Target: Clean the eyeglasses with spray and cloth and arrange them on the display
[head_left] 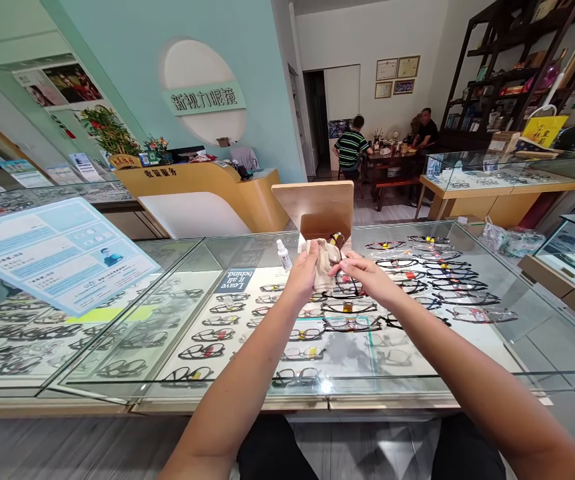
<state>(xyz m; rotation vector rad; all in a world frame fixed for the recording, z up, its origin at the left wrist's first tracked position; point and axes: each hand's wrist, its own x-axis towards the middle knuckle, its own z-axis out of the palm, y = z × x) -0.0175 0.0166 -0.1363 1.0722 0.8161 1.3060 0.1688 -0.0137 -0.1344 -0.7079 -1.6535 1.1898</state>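
Above the glass display case, my left hand (306,268) is closed on a beige cloth (326,265), which is folded around part of a pair of eyeglasses (338,239). My right hand (362,272) pinches a dark, thin part of the same eyeglasses, just right of the cloth. The lenses are mostly hidden by the cloth and fingers. A small white spray bottle (284,256) stands upright on the glass, left of my left hand. Directly beyond my hands is a wooden-framed stand mirror (315,203), seen from behind.
Rows of eyeglasses (350,324) lie inside the glass case (247,393) beneath my arms. A blue-and-white printed sign (62,253) rises at the left. Beyond are a wooden counter (192,190), another display case (492,190) and two people at a table (392,159).
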